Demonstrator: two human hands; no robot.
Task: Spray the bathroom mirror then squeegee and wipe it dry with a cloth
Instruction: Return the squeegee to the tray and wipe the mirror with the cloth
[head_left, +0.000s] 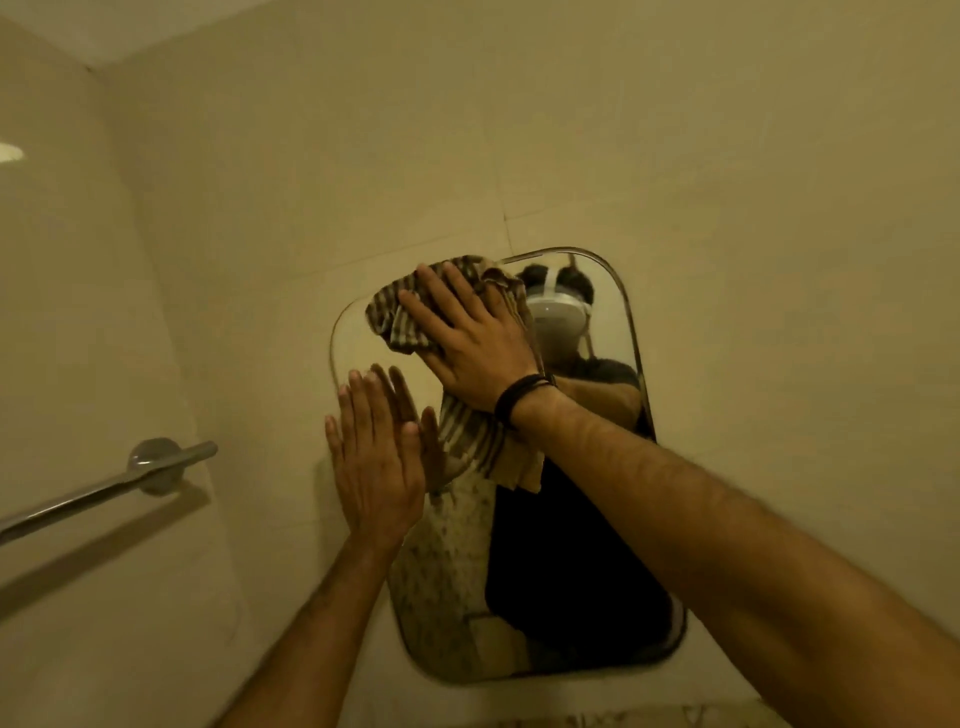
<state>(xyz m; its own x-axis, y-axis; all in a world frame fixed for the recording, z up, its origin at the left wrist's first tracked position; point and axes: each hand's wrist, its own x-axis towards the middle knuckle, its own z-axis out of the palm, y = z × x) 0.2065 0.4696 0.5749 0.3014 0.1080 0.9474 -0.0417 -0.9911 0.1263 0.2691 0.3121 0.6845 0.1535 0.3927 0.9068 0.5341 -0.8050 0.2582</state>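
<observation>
Wipe step now: right hand (470, 345) flat, pressing cloth (395, 312) on mirror (618, 332) top; left hand (374, 462) flat on glass. Bottom prob. still left

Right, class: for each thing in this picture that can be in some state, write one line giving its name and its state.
Mirror: on the wall, being wiped near its upper left.
Striped cloth: bunched, pressed to the glass, one end hanging.
Right hand: fingers spread flat, pressing the cloth.
Left hand: open, flat at the mirror's left edge.
Towel bar: wall-mounted, bare.
</observation>
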